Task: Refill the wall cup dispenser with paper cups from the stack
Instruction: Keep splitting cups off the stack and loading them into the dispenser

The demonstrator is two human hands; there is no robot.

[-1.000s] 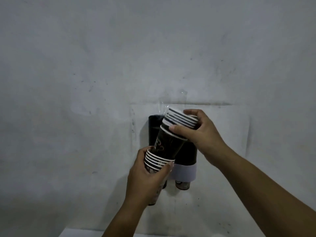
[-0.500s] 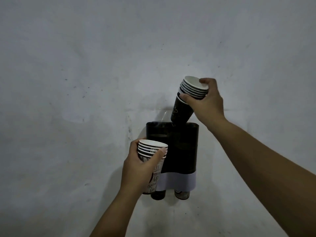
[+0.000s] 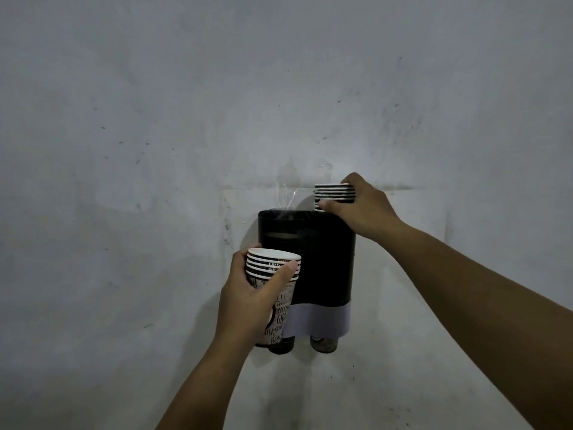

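The left hand was nearest the camera, its forearm rising from the lower edge of the view. It was wrapped around a nested stack of printed paper cups, thumb across the white rolled rims and fingers behind, and it held the stack upright with the mouths facing up. That stack sat in front of the lower left part of the black wall cup dispenser and overlapped it in the view; whether the two touched could not be told.

Further off and higher, the right hand reached in from the right side with its forearm stretched across the frame. It gripped a second stack of cups at the rims, thumb below and fingers on top. These cups stood upright at the dispenser's open top on the right-hand side, their lower bodies already hidden inside the housing, so only the banded rims showed above its edge.

Below both hands, a pale band ran around the dispenser's base, and two dark cup bottoms poked out underneath it. Behind everything stood the scuffed grey wall, with what looked like clear tape above the dispenser, left of the right hand.
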